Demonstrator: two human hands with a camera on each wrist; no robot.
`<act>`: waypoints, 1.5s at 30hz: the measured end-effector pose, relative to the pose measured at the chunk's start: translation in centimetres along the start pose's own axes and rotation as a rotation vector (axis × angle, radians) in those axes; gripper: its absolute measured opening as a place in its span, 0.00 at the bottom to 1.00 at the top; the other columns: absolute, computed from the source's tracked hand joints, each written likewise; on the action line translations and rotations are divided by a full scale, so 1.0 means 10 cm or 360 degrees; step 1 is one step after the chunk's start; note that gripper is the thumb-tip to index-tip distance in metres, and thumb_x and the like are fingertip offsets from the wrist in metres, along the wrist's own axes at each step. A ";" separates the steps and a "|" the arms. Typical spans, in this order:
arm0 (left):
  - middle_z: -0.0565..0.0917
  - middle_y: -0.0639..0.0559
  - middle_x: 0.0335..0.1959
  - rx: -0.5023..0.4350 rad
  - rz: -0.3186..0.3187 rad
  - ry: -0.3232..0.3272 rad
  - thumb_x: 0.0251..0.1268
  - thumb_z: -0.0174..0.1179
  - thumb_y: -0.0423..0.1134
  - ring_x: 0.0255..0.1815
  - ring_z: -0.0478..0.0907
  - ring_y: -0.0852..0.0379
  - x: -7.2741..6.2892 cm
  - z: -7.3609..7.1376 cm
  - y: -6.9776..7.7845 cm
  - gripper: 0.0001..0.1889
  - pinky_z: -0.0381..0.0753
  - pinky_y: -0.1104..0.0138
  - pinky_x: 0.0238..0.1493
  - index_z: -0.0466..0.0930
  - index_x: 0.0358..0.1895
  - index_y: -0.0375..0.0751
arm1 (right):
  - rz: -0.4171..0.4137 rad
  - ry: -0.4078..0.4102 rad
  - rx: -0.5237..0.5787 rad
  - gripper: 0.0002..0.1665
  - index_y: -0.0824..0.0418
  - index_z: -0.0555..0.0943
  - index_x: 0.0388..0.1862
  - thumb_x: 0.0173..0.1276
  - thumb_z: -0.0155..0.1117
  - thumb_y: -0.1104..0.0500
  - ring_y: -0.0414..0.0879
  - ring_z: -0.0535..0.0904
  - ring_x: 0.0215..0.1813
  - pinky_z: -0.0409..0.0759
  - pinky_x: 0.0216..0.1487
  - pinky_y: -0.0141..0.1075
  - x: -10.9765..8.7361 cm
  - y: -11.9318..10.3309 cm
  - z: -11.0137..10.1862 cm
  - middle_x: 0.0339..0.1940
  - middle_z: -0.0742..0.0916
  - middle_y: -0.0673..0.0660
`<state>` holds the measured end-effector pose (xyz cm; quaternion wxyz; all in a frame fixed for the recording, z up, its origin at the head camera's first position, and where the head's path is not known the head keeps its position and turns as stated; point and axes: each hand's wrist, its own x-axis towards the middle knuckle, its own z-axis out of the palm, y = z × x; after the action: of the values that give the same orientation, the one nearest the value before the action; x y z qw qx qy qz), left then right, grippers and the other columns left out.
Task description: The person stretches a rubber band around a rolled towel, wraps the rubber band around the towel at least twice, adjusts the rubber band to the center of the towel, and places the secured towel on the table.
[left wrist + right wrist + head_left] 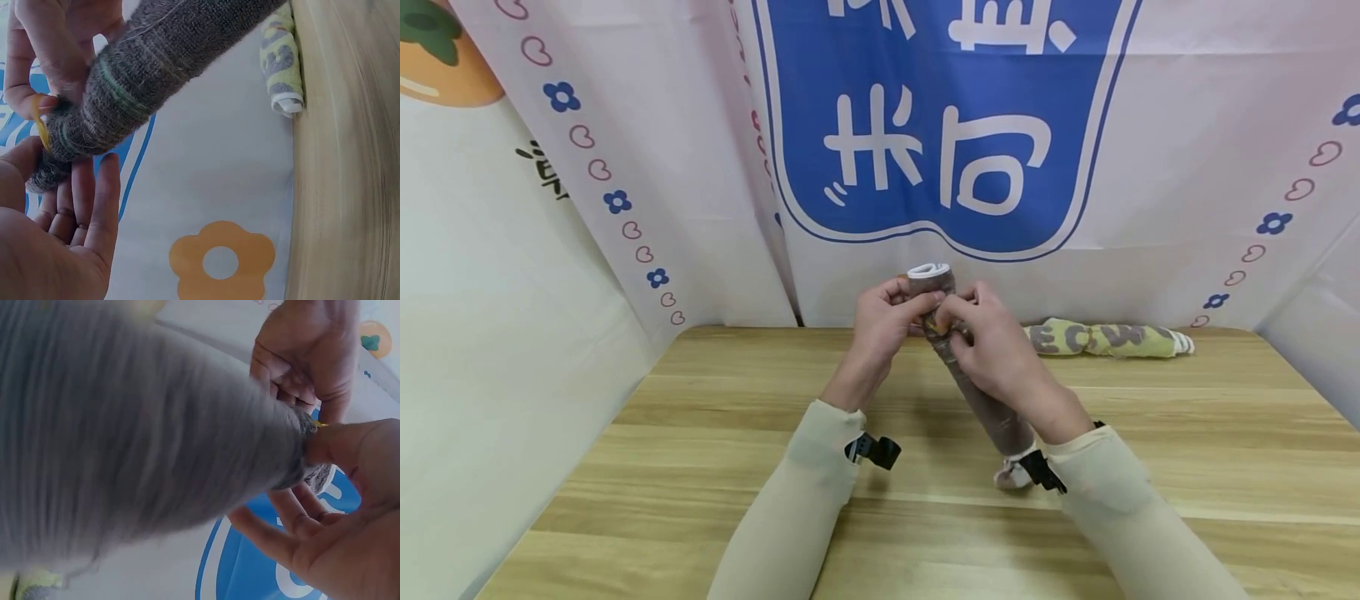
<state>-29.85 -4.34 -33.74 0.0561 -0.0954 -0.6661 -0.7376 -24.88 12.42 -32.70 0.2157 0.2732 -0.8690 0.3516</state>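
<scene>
A grey-brown rolled towel [973,387] slants above the table between the two hands, its white-edged end up and away from the body. My left hand [880,321] holds that far end between thumb and fingers. Around the roll just below it sits a thin yellow rubber band [42,128], and the towel narrows there. The fingers of my right hand [996,342] pinch the band against the towel. The near end of the roll, with a bunched whitish tip [1015,473], hangs beside the right wrist. In the right wrist view the towel hides much of the scene.
On the wooden table [715,483], at the back right, lies a yellow-green rolled towel [1120,340] with grey letters, narrowed at its middle. A white printed cloth [715,167] with a large blue patch hangs right behind the table's back edge.
</scene>
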 end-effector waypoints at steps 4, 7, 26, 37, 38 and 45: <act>0.85 0.50 0.26 0.0024 0.0034 0.0045 0.65 0.74 0.33 0.21 0.79 0.59 -0.01 0.01 0.01 0.10 0.85 0.66 0.26 0.80 0.33 0.38 | -0.0032 0.0048 -0.0133 0.15 0.60 0.82 0.37 0.66 0.60 0.78 0.57 0.80 0.40 0.83 0.37 0.49 -0.01 0.00 0.02 0.48 0.80 0.63; 0.86 0.49 0.28 0.0037 0.0063 0.0097 0.65 0.75 0.34 0.22 0.80 0.59 -0.01 0.01 0.01 0.10 0.85 0.66 0.26 0.81 0.35 0.38 | 0.0038 0.0062 -0.0201 0.11 0.61 0.83 0.41 0.68 0.62 0.74 0.55 0.80 0.36 0.82 0.35 0.49 -0.02 -0.01 0.01 0.47 0.81 0.61; 0.89 0.41 0.44 -0.0094 0.0167 -0.0110 0.69 0.73 0.39 0.36 0.87 0.53 0.00 0.00 -0.01 0.16 0.90 0.60 0.38 0.86 0.51 0.32 | 0.0235 0.0100 -0.0112 0.15 0.63 0.78 0.42 0.61 0.75 0.65 0.52 0.79 0.35 0.78 0.36 0.46 0.00 -0.01 -0.11 0.35 0.84 0.58; 0.88 0.50 0.42 -0.0177 0.0148 -0.0326 0.72 0.67 0.37 0.42 0.83 0.57 0.01 -0.06 0.01 0.19 0.84 0.64 0.48 0.84 0.61 0.31 | 0.0588 -0.0131 0.0802 0.16 0.65 0.79 0.49 0.71 0.75 0.59 0.52 0.81 0.48 0.82 0.50 0.43 0.03 0.11 -0.21 0.46 0.85 0.61; 0.88 0.50 0.41 -0.0175 0.0143 -0.0301 0.71 0.68 0.36 0.41 0.82 0.58 0.01 -0.06 0.01 0.18 0.84 0.65 0.46 0.85 0.59 0.31 | 0.0611 -0.0154 0.0809 0.17 0.64 0.79 0.49 0.71 0.76 0.57 0.53 0.81 0.48 0.82 0.50 0.44 0.03 0.12 -0.20 0.47 0.85 0.61; 0.89 0.45 0.42 -0.0096 0.0095 -0.0165 0.67 0.73 0.34 0.39 0.85 0.56 0.00 -0.01 0.01 0.12 0.86 0.64 0.40 0.87 0.50 0.34 | 0.0631 -0.0131 0.0533 0.17 0.62 0.79 0.43 0.71 0.77 0.53 0.58 0.84 0.54 0.84 0.50 0.49 0.03 0.11 -0.15 0.53 0.82 0.63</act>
<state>-29.86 -4.44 -33.68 0.0405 -0.1551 -0.6425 -0.7493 -25.52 14.07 -32.07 0.0589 0.1437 -0.8432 0.5146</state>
